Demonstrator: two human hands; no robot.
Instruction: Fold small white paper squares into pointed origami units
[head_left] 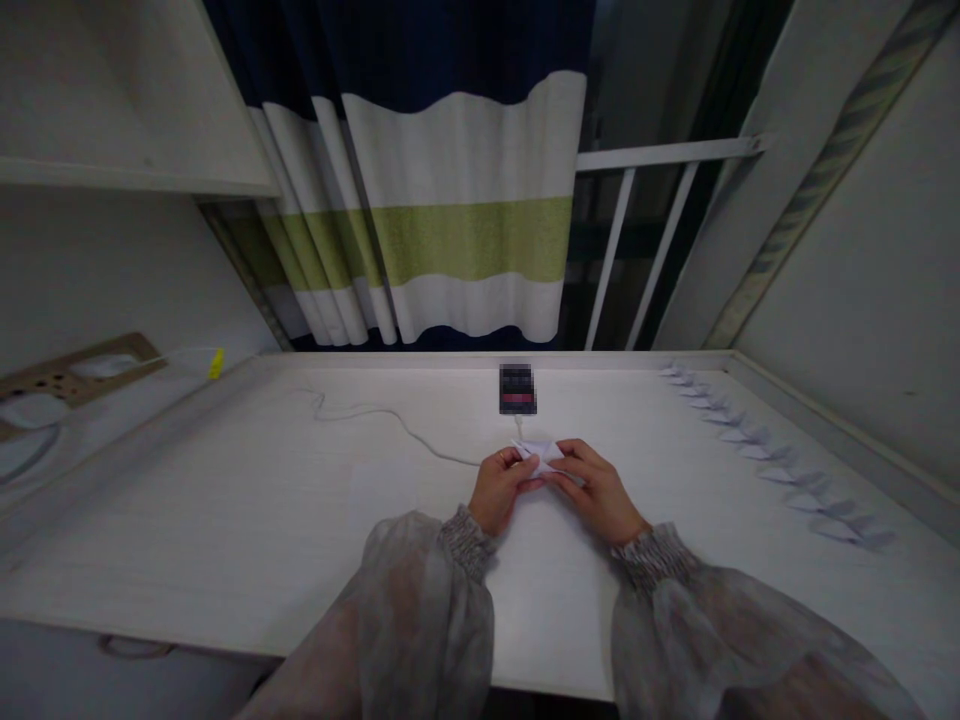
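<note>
Between both hands is a partly folded piece of white paper point(538, 455), held just above the white desk. My left hand point(498, 488) pinches its left side, with the thumb on the front face. On the right side, the fingers of my right hand point(597, 488) are closed round the paper's edge and corner. The fine folds are too small to make out. At the right of the desk stands a row of several folded white paper figures point(757, 450), apart from both hands.
A phone-like device with a blurred screen point(517, 390) lies beyond my hands, with a white cable point(390, 412) trailing left. A pale paper sheet point(382, 485) lies left on the desk point(247, 540). A curtain point(465, 200) hangs behind; a wooden power-strip-like board point(82, 375) is at left.
</note>
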